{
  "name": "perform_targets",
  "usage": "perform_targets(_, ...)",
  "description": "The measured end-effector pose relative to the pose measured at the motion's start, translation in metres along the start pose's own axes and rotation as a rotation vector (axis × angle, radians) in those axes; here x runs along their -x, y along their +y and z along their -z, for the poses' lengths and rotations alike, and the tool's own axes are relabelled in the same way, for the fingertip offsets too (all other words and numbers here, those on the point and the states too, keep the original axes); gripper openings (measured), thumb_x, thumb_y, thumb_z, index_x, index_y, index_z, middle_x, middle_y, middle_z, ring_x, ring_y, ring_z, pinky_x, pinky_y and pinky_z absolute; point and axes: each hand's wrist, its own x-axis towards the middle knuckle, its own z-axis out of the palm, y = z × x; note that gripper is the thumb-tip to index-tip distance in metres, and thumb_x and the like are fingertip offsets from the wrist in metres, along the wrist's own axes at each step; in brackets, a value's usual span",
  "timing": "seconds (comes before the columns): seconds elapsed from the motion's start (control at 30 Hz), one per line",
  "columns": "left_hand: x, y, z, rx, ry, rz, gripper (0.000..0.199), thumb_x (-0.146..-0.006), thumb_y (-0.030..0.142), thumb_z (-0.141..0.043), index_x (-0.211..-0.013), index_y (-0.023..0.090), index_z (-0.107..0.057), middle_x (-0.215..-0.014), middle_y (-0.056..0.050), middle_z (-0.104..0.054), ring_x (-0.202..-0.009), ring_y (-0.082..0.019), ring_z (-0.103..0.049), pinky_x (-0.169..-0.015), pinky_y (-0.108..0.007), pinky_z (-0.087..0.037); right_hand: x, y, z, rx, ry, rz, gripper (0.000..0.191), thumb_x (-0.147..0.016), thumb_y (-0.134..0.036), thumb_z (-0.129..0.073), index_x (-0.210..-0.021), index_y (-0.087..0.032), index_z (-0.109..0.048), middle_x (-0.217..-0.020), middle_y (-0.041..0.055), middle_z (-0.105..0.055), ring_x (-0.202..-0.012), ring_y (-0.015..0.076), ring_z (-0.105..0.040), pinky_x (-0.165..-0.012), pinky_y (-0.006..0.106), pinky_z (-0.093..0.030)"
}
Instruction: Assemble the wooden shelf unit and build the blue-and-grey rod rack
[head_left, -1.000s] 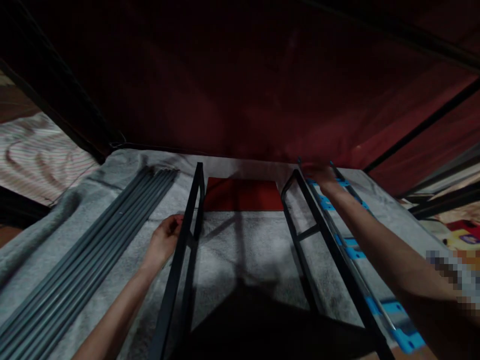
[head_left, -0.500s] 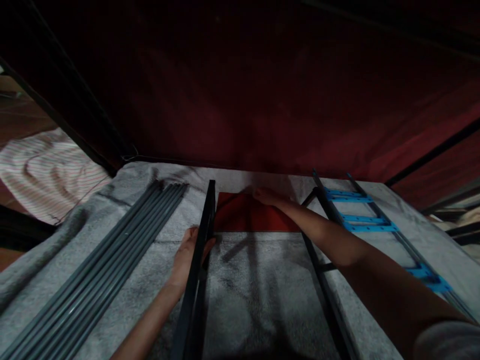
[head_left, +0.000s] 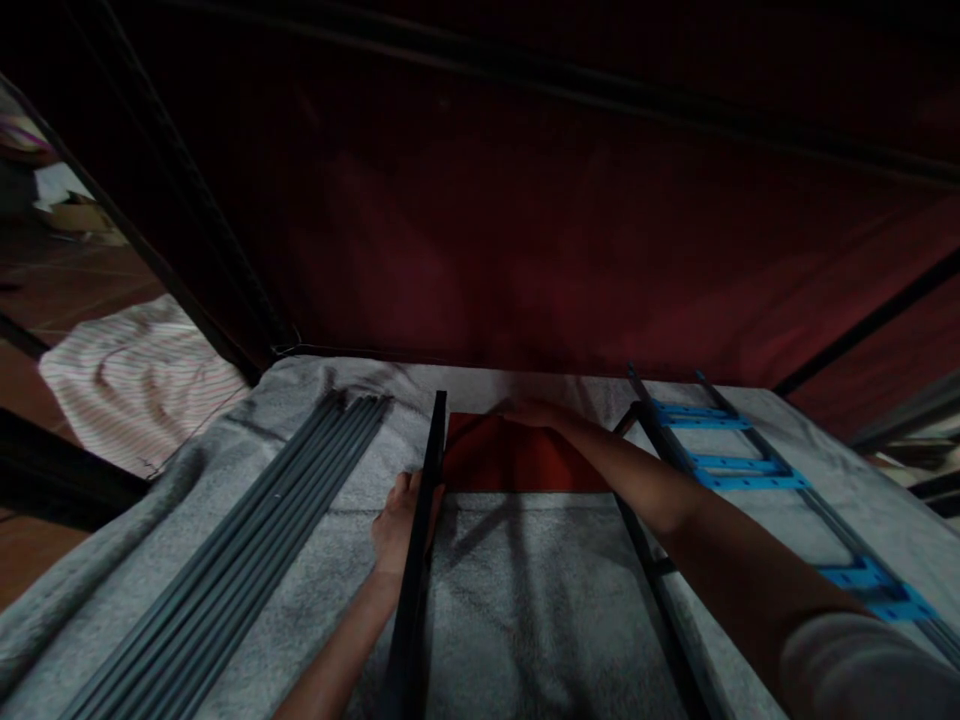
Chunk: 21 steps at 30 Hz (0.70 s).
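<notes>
My left hand [head_left: 397, 520] is wrapped round the left bar of a black metal frame [head_left: 414, 570], its fingertips showing on the bar's inner side. Between the frame's two sides lies a flat red panel [head_left: 525, 460]. My right hand [head_left: 534, 412] is closed at the far edge of this panel; its fingers are dim and partly hidden. The right forearm crosses above the frame's right side [head_left: 652, 580]. A grey, fleecy cloth [head_left: 517, 600] lies under frame and panel.
Several long grey tubes [head_left: 247, 540] lie side by side on the left. To the right rest dark rails with blue crosspieces [head_left: 750, 475]. A dark red sheet [head_left: 540, 230] hangs behind. Striped cloth [head_left: 142, 385] lies beyond the left edge.
The view has tilted up slightly, so everything sits lower in it. My left hand stays on the black bar, and my right hand remains at the red panel's far edge.
</notes>
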Motion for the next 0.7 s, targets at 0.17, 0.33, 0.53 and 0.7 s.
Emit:
perform_targets(0.17,-0.001,0.002,0.002,-0.012,-0.002,-0.012,0.033,-0.098,0.047,-0.046,-0.117,0.025,-0.060,-0.113,-0.010,-0.062,-0.098,-0.025,-0.066,-0.060,-0.030,-0.044,0.002,-0.008,0.011,0.018,-0.029,-0.088,0.046,-0.096,-0.058,-0.052,-0.119,-0.023,-0.073,-0.120,0.0109,-0.072,-0.111,0.0298,-0.068,-0.094,0.040,-0.051)
perform_targets(0.33,-0.001,0.004,0.007,0.032,-0.003,0.021,0.031,-0.098,0.046,-0.045,-0.112,0.024,-0.061,-0.110,-0.010,-0.065,-0.093,-0.024,-0.067,-0.060,-0.029,-0.044,0.014,-0.011,0.034,0.031,-0.037,-0.070,0.048,-0.087,-0.057,-0.065,-0.115,-0.019,-0.074,-0.122,0.0135,-0.071,-0.113,0.0311,-0.065,-0.093,0.037,-0.051)
perform_targets(0.53,-0.002,0.001,0.009,0.139,0.017,0.037,0.027,-0.096,0.048,-0.049,-0.103,0.026,-0.063,-0.103,-0.011,-0.068,-0.092,-0.028,-0.068,-0.062,-0.034,-0.046,0.055,-0.015,0.057,-0.009,0.037,-0.013,0.044,-0.083,-0.045,-0.071,-0.118,-0.017,-0.069,-0.114,0.0091,-0.072,-0.098,0.0252,-0.068,-0.078,0.028,-0.050)
perform_targets(0.7,-0.002,-0.003,0.009,0.191,0.004,0.010,0.026,-0.097,0.046,-0.047,-0.104,0.027,-0.063,-0.106,-0.011,-0.068,-0.092,-0.028,-0.069,-0.066,-0.037,-0.048,0.097,-0.037,0.066,0.025,0.115,0.047,0.033,-0.086,-0.042,-0.069,-0.108,-0.017,-0.069,-0.104,0.0062,-0.073,-0.088,0.0206,-0.066,-0.069,0.025,-0.045)
